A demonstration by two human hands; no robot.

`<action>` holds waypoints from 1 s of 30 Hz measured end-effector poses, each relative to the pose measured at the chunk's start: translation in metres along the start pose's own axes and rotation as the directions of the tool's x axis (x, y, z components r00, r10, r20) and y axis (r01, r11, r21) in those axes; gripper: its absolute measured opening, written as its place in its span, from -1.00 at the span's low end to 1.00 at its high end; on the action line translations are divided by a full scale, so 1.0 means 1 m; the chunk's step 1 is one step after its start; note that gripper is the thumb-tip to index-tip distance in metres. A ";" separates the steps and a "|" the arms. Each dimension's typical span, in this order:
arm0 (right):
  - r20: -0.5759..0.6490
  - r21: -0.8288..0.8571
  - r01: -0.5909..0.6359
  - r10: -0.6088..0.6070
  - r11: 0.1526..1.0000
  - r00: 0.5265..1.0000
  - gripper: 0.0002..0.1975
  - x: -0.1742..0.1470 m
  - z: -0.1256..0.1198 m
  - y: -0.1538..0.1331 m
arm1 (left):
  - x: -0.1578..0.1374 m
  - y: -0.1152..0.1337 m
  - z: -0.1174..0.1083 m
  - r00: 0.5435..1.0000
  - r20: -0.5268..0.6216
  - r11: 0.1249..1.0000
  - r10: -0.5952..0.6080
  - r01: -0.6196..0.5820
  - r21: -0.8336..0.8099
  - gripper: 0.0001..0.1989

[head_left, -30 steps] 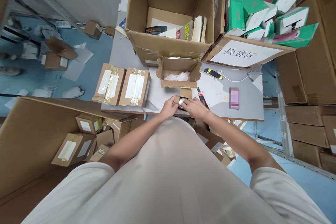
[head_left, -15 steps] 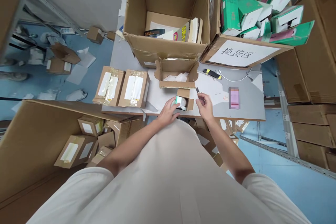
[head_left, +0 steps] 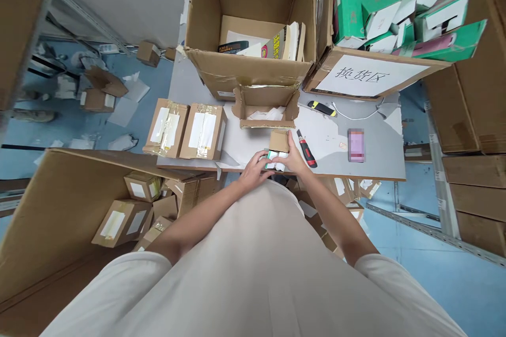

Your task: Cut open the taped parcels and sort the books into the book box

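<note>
From the head camera, I see both bare hands meeting near the middle of the frame, at the near edge of the grey table. There, a small cardboard box has a white-and-green item at its near side. The right hand has hold of the box from its right, a finger stretched along the cardboard and the thumb across the item, spread only as wide as the box. The left hand has its fingers bent against the item's left side; I cannot tell how firmly they close.

Just above sits an open carton with white paper inside. A red-and-black knife lies to the right of the right hand, and a yellow-and-black cutter farther up. Two taped boxes stand left of centre; a large carton holding books fills the upper middle.
</note>
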State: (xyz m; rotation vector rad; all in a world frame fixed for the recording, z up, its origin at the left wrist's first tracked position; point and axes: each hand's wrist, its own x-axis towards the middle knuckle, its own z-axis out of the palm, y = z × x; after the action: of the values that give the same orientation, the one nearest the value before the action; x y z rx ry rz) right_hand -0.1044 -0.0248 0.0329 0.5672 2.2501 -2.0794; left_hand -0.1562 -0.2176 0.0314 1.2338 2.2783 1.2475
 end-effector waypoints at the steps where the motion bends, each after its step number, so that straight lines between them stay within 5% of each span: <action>1: -0.020 -0.063 0.038 -0.039 0.997 0.999 0.28 0.000 0.003 -0.001 | -0.001 -0.001 0.002 1.000 -0.017 0.999 -0.018 0.017 -0.029 -0.57; 4: -0.027 -0.185 0.148 -0.155 0.972 0.988 0.16 -0.010 0.007 -0.004 | 0.000 -0.006 0.005 0.993 -0.052 0.988 -0.106 0.099 -0.117 -0.12; 6: 0.008 -0.215 0.211 -0.214 0.954 0.977 0.10 -0.018 0.004 -0.004 | 0.004 -0.009 0.003 0.994 0.003 0.988 -0.112 0.112 -0.104 0.01; 15: 0.206 -0.457 0.455 -0.407 0.765 0.890 -0.63 -0.031 -0.013 -0.006 | 0.024 -0.013 -0.013 0.992 0.100 0.996 -0.077 0.081 -0.040 -0.19; 23: 0.380 -0.603 0.508 -0.338 0.615 0.861 -0.55 -0.028 -0.016 -0.007 | 0.031 -0.022 -0.020 0.983 0.154 0.994 -0.102 0.106 -0.020 -0.11; 28: 0.353 -0.543 0.478 -0.328 0.691 0.876 -0.58 -0.020 -0.018 0.000 | 0.032 -0.015 -0.045 0.979 0.199 0.998 0.035 -0.044 0.044 0.00; 30: 0.329 -0.526 0.474 -0.345 0.706 0.879 -0.64 -0.016 -0.017 0.001 | 0.037 -0.013 -0.062 0.985 0.131 0.989 0.110 -0.121 0.084 -0.13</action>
State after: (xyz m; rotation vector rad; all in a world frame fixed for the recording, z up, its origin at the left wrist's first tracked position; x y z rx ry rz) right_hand -0.0855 -0.0121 0.0379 -0.2111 2.8695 -1.2895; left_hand -0.2209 -0.2268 0.0641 1.4528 2.2234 1.0791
